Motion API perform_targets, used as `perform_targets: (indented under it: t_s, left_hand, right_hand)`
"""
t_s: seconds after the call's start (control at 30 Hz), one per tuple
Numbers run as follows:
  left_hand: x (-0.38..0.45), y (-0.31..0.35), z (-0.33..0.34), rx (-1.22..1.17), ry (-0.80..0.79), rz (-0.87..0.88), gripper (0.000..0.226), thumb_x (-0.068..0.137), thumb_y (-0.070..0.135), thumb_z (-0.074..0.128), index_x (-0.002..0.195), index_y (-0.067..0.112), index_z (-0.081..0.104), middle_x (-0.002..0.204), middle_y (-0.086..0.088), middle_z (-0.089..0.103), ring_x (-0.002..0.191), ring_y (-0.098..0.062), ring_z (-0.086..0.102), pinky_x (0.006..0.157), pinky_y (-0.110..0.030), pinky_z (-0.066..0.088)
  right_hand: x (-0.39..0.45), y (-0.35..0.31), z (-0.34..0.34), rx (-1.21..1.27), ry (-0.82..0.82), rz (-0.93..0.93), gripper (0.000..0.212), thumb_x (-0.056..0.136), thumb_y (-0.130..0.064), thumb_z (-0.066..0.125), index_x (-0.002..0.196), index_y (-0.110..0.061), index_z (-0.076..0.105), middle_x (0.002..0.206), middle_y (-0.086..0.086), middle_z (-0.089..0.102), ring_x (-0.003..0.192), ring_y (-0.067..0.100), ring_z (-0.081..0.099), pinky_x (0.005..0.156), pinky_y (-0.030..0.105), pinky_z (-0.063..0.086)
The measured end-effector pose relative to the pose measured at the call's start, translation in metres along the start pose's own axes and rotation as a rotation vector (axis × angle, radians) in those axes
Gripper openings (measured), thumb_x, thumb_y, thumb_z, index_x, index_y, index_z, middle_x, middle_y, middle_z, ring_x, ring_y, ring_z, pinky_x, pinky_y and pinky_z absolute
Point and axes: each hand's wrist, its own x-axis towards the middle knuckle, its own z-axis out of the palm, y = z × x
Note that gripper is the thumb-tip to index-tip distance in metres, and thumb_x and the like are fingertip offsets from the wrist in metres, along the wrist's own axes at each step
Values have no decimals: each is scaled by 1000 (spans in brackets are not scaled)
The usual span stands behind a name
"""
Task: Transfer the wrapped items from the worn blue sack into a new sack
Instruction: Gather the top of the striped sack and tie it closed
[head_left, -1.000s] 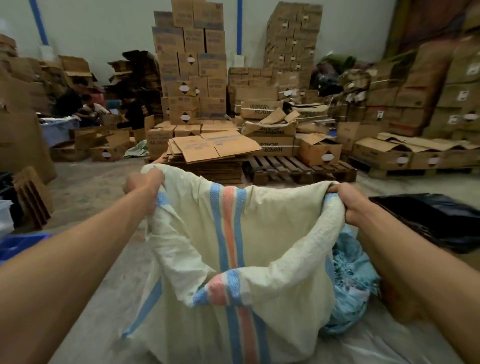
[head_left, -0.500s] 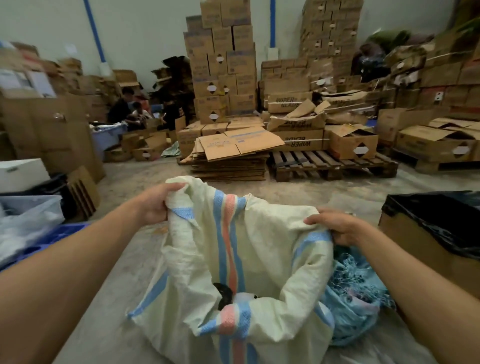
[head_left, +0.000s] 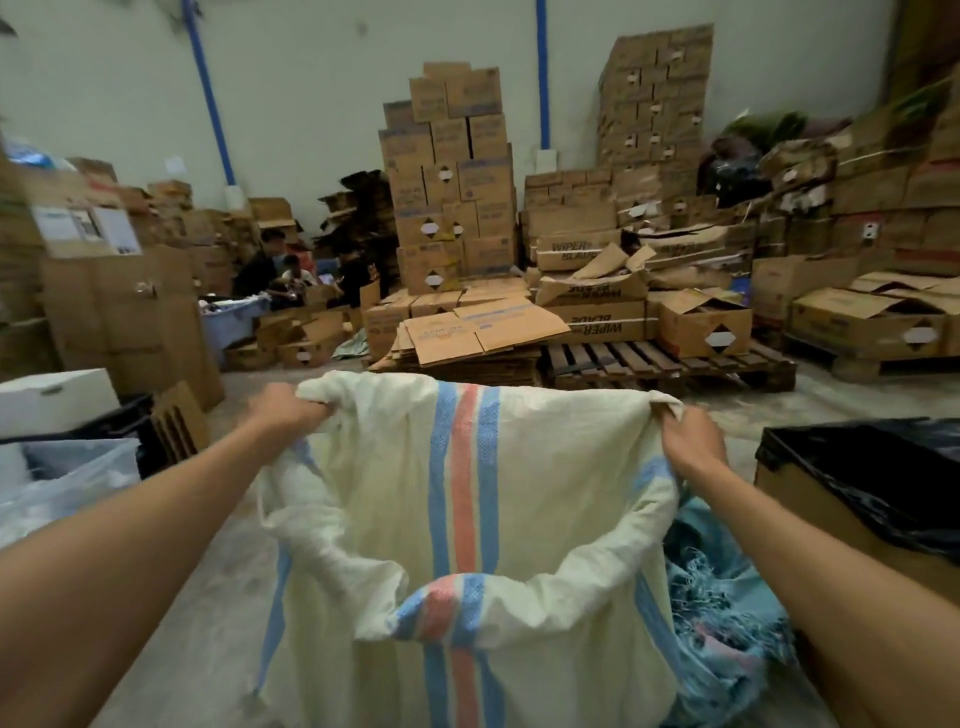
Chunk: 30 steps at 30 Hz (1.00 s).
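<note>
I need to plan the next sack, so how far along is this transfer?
Done, by the look of it: the worn blue sack lies slumped and frayed on the floor beside the new sack.
In hand: the left hand and right hand each grip the new sack's rim, holding its mouth open.
Left: I cannot see inside, so whether all wrapped items are in is unclear; the mouth is not closed yet.

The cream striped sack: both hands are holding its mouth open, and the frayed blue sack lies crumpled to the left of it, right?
Not quite. In the head view the left hand and the right hand do grip the rim of the cream striped sack and hold its mouth open, but the frayed blue sack lies crumpled to its right, below the right forearm, not to its left.
</note>
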Motion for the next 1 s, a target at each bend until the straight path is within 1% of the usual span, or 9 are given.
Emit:
perform_targets:
  t_s: [0.1, 0.2, 0.37, 0.5, 0.6, 0.67, 0.8, 0.93, 1.0]
  left_hand:
    - [2, 12, -23, -512, -612, -115, 40, 83, 16, 61, 119, 1, 60, 107, -17, 69, 97, -35, 65, 90, -45, 53]
    - [16, 17, -39, -709, -890, -48, 45, 79, 32, 61, 119, 10, 61, 111, -15, 65, 99, -33, 61, 91, -46, 48]
    - [33, 12, -25, -131, -454, 226, 39, 79, 1, 69, 116, 11, 66, 111, -9, 65, 100, -27, 62, 75, -39, 55]
    - [34, 2, -8, 240, 174, 427, 13, 73, 8, 70, 85, 8, 66, 84, -13, 65, 80, -32, 63, 62, -34, 46]
    - [49, -4, -11, 124, 321, 282, 24, 73, 18, 72, 92, 5, 71, 89, -21, 68, 84, -39, 65, 63, -36, 45]
    - [56, -1, -27, 29, 200, 102, 43, 78, 30, 73, 111, 2, 68, 108, -22, 67, 100, -41, 63, 75, -40, 50]
    - [50, 15, -58, -135, -544, -116, 43, 88, 43, 67, 114, 9, 65, 107, -16, 72, 98, -33, 70, 78, -42, 58]
    - [55, 24, -62, -365, -682, -170, 38, 84, 24, 69, 116, 3, 65, 100, -16, 73, 93, -32, 69, 83, -41, 59]
    - [54, 32, -67, -654, -711, -151, 37, 71, 6, 66, 107, 6, 61, 85, -12, 64, 69, -22, 63, 58, -26, 58]
  right_hand:
    - [-16, 3, -2, 285, -323, 359, 73, 89, -72, 34, 122, -10, 56, 119, 17, 63, 107, 39, 60, 88, 50, 52]
    - [-26, 2, -13, 610, -561, 482, 67, 83, -68, 47, 114, -10, 62, 107, 20, 68, 100, 38, 63, 91, 52, 51]
    - [-27, -23, -36, 839, -656, 108, 34, 94, -29, 47, 115, -6, 61, 107, 16, 65, 100, 33, 60, 83, 41, 51]
    - [-18, -39, -24, 209, -174, -206, 41, 81, 1, 71, 114, -20, 64, 115, 6, 63, 102, 25, 61, 78, 36, 56]
    - [-11, -48, -29, -131, 305, -227, 26, 86, -7, 66, 107, -22, 60, 99, 4, 66, 93, 28, 63, 72, 35, 50]
    - [-3, -50, -36, -278, 254, -100, 13, 91, -21, 62, 101, -15, 61, 97, 9, 66, 88, 32, 63, 75, 40, 54]
    - [-4, -73, -50, -76, -440, 268, 34, 95, -33, 56, 112, -5, 62, 104, 14, 69, 92, 28, 66, 78, 38, 57]
    - [-7, -108, -63, 287, -666, 361, 31, 85, -21, 72, 110, -6, 63, 108, 16, 71, 101, 32, 67, 85, 42, 57]
    - [-4, -119, -68, 566, -679, 355, 30, 84, -9, 67, 113, -4, 60, 110, 16, 67, 103, 32, 64, 87, 46, 55]
